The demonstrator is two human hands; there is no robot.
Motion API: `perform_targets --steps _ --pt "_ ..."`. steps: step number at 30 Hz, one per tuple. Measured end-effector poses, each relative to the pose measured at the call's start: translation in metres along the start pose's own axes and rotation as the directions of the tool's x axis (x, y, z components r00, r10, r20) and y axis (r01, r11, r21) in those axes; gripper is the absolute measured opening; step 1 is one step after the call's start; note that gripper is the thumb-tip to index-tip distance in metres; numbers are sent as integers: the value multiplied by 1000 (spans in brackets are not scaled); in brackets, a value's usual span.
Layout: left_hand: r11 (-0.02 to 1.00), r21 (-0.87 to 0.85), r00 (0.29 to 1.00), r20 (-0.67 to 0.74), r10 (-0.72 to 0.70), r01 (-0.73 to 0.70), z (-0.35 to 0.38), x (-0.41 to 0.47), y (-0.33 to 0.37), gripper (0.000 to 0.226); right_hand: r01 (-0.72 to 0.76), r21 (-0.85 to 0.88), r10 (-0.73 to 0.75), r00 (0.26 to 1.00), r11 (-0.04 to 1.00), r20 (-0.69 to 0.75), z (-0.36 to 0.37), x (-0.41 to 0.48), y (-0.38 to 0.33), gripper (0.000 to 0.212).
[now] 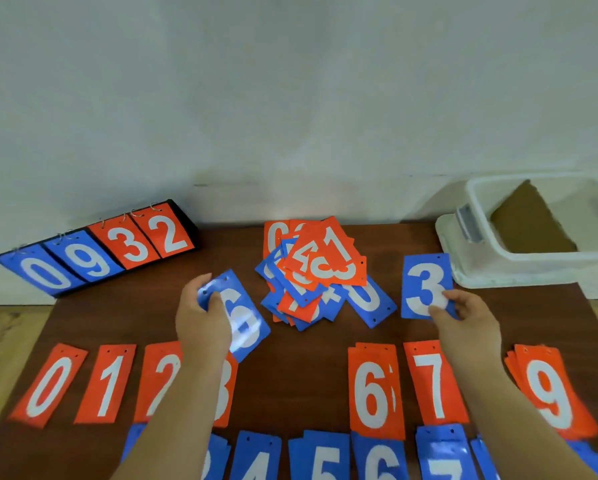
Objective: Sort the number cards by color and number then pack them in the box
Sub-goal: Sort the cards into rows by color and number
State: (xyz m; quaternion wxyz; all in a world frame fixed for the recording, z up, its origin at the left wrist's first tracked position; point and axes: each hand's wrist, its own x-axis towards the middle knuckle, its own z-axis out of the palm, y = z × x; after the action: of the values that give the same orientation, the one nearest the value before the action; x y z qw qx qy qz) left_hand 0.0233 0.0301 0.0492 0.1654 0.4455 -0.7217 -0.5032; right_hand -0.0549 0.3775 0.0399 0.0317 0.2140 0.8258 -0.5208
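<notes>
- Head view: sorting is judged partly done; packing is not started.
- A red row (373,386) is laid out along the near half of the counter (301,375): 0, 1, 2, a card hidden mostly by the left arm, then 6, 7, 9. Gaps are seen where 4, 5 and 8 would go.
- A blue row (325,455) is laid just below it at the frame's bottom edge; 4, 5, 6, 7 are readable, the rest is cut off or covered.
- A mixed pile (311,275) of red and blue cards is left unsorted at the counter's middle, far side.
- The left hand (202,320) is closed on a blue 6 card (242,317), held tilted above the counter, left of the pile.
- The right hand (464,313) is pinching a blue 3 card (425,285) by its lower edge, right of the pile; whether the card lies flat or is lifted cannot be told.
- The white box (533,258) stands at the far right corner, open, with a brown insert inside; no cards are seen in it.
- A flip scoreboard (96,247) reading 0 9 3 2 stands at the far left, untouched.
- Left to do, as judged: the pile, then stacking and boxing.
</notes>
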Motion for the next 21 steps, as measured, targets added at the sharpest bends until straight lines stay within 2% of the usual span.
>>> perform_targets --steps 3,7,13,16,19,21 --pt "998 -60 990 141 -2 10 -7 -64 -2 29 -32 135 4 980 990 198 -20 -51 -1 25" --pt "995 -94 978 210 -7 27 -13 -156 -7 30 -144 268 10 895 953 446 -37 -113 23 22" --pt "961 -244 963 262 -60 127 -26 -246 -23 28 -138 253 -38 810 958 585 -61 -171 58 21" --pt "963 -257 975 223 -23 81 -41 -269 -26 26 -168 248 -35 760 954 650 -67 -193 59 21" --pt "962 -270 984 181 1 49 -54 -281 -29 28 -76 206 -89 722 976 687 -66 -211 57 21" --pt "957 -290 988 152 33 13 -64 -287 -31 31 -12 180 -114 728 984 677 -62 -219 58 22"
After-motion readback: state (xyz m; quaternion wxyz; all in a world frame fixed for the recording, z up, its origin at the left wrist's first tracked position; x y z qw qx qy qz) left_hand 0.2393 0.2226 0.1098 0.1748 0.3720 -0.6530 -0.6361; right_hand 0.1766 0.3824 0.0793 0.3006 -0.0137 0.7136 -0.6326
